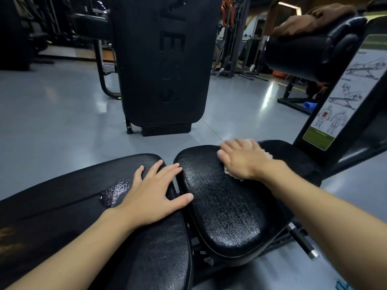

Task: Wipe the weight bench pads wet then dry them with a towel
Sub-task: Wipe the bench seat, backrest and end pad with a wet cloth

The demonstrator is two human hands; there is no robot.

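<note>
Right hand [244,159] lay flat, palm down, on the seat pad [226,206], fingers straight and slightly spread, pressing a pale pink cloth [269,156] against the pad's far end. Cloth sat almost wholly under palm and fingers; only bits showed past the knuckle side and at the heel of the hand near the wrist, none visibly wrapped by the fingers. Seat pad looked wet and glossy across most of its top. Left hand [154,194] was flat and open on the back pad [88,206], just left of the seat pad, holding nothing; fingers splayed, thumb tip and fingertips reaching over the gap onto the seat pad's near edge. A wet patch [114,194] sat on the back pad, touching the left hand's outer edge, away from the seat pad. A brown towel [314,19] was draped on a raised roller pad [310,53], well beyond the seat pad and to its right. An exercise chart panel [343,95] stood right of the seat pad. A dark upright pad [165,59] stood on the grey floor [52,114] beyond it.
</note>
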